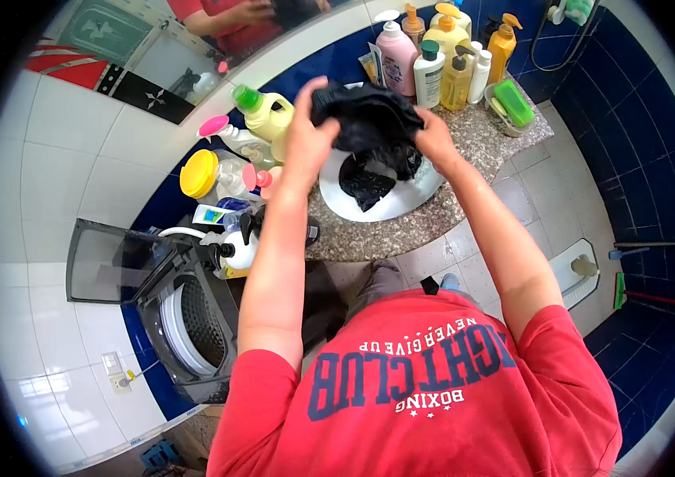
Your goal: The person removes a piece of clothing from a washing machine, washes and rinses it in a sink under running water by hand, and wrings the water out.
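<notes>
Black cloth (365, 111) hangs between the left hand (312, 139) and right hand (437, 141), both gripping it, above the white washbasin (402, 203); keeping it inside the rim should contain drips (if it is wet). A detergent bottle (264, 121) crowds the granite countertop's (401, 240) left end, pump bottles (398, 60) its back edge; the front edge offers more room.
</notes>
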Motion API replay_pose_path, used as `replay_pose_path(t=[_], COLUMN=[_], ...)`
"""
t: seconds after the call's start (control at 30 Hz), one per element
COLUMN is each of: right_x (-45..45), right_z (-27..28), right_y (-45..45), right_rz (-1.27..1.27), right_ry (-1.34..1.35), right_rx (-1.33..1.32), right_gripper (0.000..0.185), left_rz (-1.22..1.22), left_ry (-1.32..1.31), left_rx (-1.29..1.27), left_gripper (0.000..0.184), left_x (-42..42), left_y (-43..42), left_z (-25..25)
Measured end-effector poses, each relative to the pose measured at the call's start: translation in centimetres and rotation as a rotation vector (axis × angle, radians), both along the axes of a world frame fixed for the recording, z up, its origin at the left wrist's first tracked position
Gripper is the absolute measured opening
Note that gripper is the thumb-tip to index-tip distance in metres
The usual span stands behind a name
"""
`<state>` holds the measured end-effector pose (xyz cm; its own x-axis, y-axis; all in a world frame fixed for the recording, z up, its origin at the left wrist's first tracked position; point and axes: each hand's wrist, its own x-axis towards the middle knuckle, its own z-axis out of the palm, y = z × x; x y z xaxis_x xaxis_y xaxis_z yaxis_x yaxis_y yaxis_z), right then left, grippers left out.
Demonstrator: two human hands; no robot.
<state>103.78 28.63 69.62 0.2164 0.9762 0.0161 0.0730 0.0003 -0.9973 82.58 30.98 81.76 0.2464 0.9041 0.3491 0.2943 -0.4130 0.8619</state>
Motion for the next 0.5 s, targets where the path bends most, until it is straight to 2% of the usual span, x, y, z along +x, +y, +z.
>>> replay_pose_path(t=[0.07, 0.1, 0.13, 0.17, 0.23, 0.27, 0.3, 0.33, 0.37, 0.43, 0.47, 0.5], right_x=[0.7, 1.2, 1.3, 1.4, 0.1, 0.3, 0.6, 1.0, 0.5, 1.3, 1.0, 0.9], right_z=[-3.2, -6.2, -6.7, -10.1, -6.5, -5.7, -5.1, -4.1, -0.4, 4.6, 8.3, 12.7], right_y=[-0.8, -0.7, -1.1, -0.9, -2.1, -1.6, -0.8, -0.1, 0.2, 1.7, 2.1, 1.9], right_rz=[0.025, 0.039, 0.049, 0.0, -0.163, -0.158, -0.074, 0.01, -0.036, 0.074, 0.051, 0.053], right_ry=[-0.149, -0.312, -0.291, -0.187, 0.131, 0.121, 0.223, 0.322, 0.358, 0.464, 0.498, 0.504], right_rx=[-0.124, -0.285, -0.449, -0.49, -0.607, -0.607, -0.553, -0.498, -0.482, -0.367, -0.36, -0.339], right_gripper=[0.031, 0.031, 0.038, 0.038, 0.037, 0.037, 0.037, 0.037, 0.039, 0.04, 0.026, 0.027], left_rz=[0.052, 0.054, 0.081, 0.109, 0.144, 0.138, 0.144, 0.178, 0.213, 0.091, 0.083, 0.073], left_ry=[0.155, 0.219, 0.285, 0.351, 0.262, 0.151, 0.141, -0.033, -0.212, -0.42, -0.474, -0.527], left_rx=[-0.102, -0.187, -0.28, -0.374, -0.589, -0.677, -0.681, -0.776, -0.866, -0.727, -0.68, -0.629], left_gripper=[0.053, 0.053, 0.054, 0.055, 0.056, 0.059, 0.059, 0.061, 0.063, 0.056, 0.057, 0.059], left_x=[-1.2, -2.1, -2.9, -3.7, -4.7, -4.8, -4.2, -3.1, -2.2, -1.8, -1.2, -0.7], left_y=[0.4, 0.4, 0.6, 0.6, 0.6, 0.6, 0.1, -0.4, -0.8, 0.7, 0.6, 0.6], left_z=[-6.7, -10.1, -14.0, -17.4, -22.1, -21.9, -19.5, -14.8, -10.7, -6.2, -2.7, 1.0])
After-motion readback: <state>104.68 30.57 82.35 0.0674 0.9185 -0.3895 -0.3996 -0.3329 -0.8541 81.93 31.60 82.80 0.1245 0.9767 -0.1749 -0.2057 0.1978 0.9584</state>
